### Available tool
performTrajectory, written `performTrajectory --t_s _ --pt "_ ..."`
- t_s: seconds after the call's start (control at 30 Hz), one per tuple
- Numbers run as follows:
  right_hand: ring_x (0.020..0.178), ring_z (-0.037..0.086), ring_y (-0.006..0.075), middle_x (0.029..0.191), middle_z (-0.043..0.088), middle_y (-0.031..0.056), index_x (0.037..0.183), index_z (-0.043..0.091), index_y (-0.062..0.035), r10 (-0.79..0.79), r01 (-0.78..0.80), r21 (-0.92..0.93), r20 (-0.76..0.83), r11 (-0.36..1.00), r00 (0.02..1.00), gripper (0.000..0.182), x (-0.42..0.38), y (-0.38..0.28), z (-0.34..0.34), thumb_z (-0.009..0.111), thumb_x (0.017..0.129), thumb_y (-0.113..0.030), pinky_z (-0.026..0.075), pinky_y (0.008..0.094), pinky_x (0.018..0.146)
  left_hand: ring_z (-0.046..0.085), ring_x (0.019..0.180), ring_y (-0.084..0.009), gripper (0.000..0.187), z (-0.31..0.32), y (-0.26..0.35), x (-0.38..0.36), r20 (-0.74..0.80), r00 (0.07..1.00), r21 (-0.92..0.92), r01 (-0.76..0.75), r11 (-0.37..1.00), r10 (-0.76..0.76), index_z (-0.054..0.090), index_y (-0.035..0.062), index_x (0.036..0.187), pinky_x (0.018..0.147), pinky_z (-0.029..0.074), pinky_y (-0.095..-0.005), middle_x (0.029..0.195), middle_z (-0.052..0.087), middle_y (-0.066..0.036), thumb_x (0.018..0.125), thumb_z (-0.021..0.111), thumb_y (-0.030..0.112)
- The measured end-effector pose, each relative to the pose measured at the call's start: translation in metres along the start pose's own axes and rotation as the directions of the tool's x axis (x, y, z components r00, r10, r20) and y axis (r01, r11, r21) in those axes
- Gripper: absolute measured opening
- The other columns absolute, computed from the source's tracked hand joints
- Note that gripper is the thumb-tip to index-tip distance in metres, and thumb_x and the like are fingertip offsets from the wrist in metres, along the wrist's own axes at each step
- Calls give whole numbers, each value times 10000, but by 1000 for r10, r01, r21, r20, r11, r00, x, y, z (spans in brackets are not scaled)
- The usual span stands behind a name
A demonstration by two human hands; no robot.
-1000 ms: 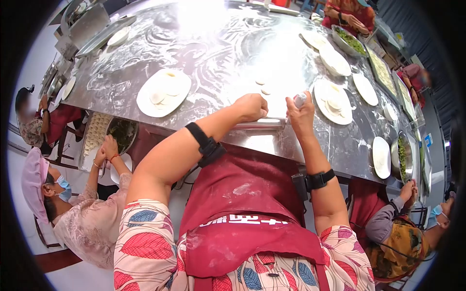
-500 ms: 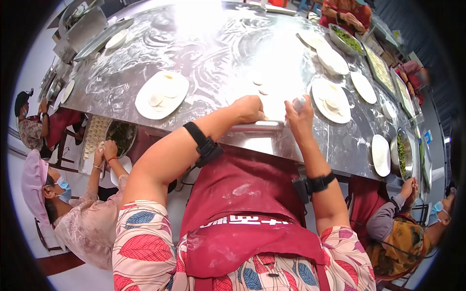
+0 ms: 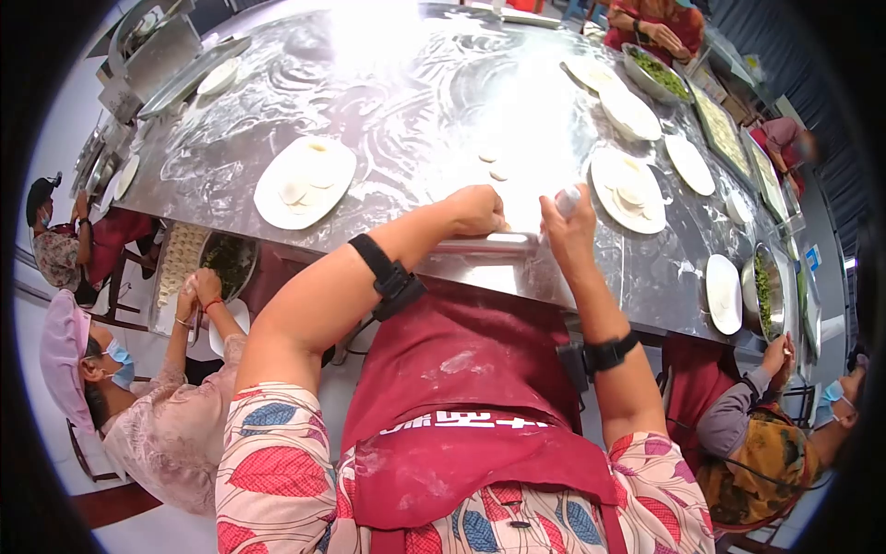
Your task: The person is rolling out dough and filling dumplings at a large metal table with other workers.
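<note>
My left hand (image 3: 478, 210) is closed at the near edge of the steel table, with a bit of pale dough (image 3: 504, 227) showing at its fingertips. To its right, my right hand (image 3: 568, 222) is wrapped round a light-coloured rolling pin (image 3: 567, 201), whose end sticks up from the grip. Two small dough pieces (image 3: 498, 173) lie on the floured surface just beyond my left hand. A white plate with round wrappers (image 3: 628, 191) is right of my right hand. Another white plate with wrappers (image 3: 305, 183) sits to the left.
The steel table (image 3: 397, 129) is dusted with flour. More white plates (image 3: 690, 166) and bowls of green filling (image 3: 657, 76) stand at the right. Co-workers sit at both sides, one person's hands (image 3: 205, 288) near a tray of dumplings (image 3: 178, 263); another person stands at the far right.
Both my hands have barely moved, still at the same spot by the table edge. The co-worker's hands at the left have come closer together.
</note>
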State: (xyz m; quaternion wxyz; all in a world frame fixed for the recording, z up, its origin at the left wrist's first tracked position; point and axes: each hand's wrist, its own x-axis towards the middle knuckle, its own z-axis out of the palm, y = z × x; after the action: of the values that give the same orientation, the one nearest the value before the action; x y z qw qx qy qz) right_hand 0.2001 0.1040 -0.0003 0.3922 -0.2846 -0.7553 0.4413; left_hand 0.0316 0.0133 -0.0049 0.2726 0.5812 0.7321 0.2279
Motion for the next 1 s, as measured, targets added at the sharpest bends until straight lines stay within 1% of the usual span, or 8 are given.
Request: performTrajectory --t_s 0.1,0.2,0.23,0.27,0.37,0.7,0.87,1.0 --pt "560 558 124 679 572 66 964 443 8 63 -64 45 13 997 998 266 -51 -6 -17 658 822 -61 446 267 472 624 689 -242 170 1 -6 -7 21 999 -3 -32 999 32 672 -8 834 650 478 -344 746 660 -153 745 656 136" --pt "565 560 123 686 577 66 964 444 14 30 -30 23 20 999 999 262 -47 -5 -18 654 825 -61 447 266 473 617 677 -231 152 -6 -10 -19 115 993 -202 42 978 -19 661 -12 832 646 478 -337 747 657 -150 741 643 108" --pt "565 560 123 687 579 68 964 445 17 8 -8 0 18 1000 1000 261 -39 -5 -16 652 826 -61 447 267 473 616 677 -241 161 -12 0 -25 156 987 -177 74 981 -46 656 -12 851 658 479 -349 747 653 -149 764 606 113" --pt "559 557 124 676 583 80 948 452 17 44 -43 73 -14 996 999 243 -22 -3 -7 648 828 -61 443 271 471 619 687 -247 168 -9 -1 -21 113 993 -122 44 992 -30 657 -12 855 665 480 -355 753 655 -153 773 595 121" --pt "559 555 122 676 579 74 948 455 20 -27 26 -47 -18 999 999 240 11 9 6 647 827 -61 442 266 473 631 747 -271 214 -6 1 -2 -3 1000 25 -7 1000 7 663 -10 870 701 480 -377 789 664 -172 806 551 161" --pt "542 558 122 664 563 57 933 433 12 24 -25 67 6 997 1000 245 -46 -6 -15 646 829 -52 441 265 466 587 694 -207 146 -4 5 -17 125 992 -109 6 994 8 644 -6 841 654 462 -344 718 637 -142 791 610 127" --pt "542 565 162 651 589 119 984 453 32 -57 56 -87 -4 995 998 288 25 13 12 655 815 -83 449 306 482 628 767 -271 193 1 5 11 -19 999 28 29 999 -29 661 18 867 710 477 -374 796 661 -172 801 607 191" --pt "537 553 138 652 578 85 995 454 39 -22 22 16 -8 1000 1000 285 -16 -1 -7 653 818 -63 438 282 467 631 764 -278 193 -1 14 2 79 997 116 -23 993 14 663 14 861 699 481 -382 798 665 -170 784 593 176"
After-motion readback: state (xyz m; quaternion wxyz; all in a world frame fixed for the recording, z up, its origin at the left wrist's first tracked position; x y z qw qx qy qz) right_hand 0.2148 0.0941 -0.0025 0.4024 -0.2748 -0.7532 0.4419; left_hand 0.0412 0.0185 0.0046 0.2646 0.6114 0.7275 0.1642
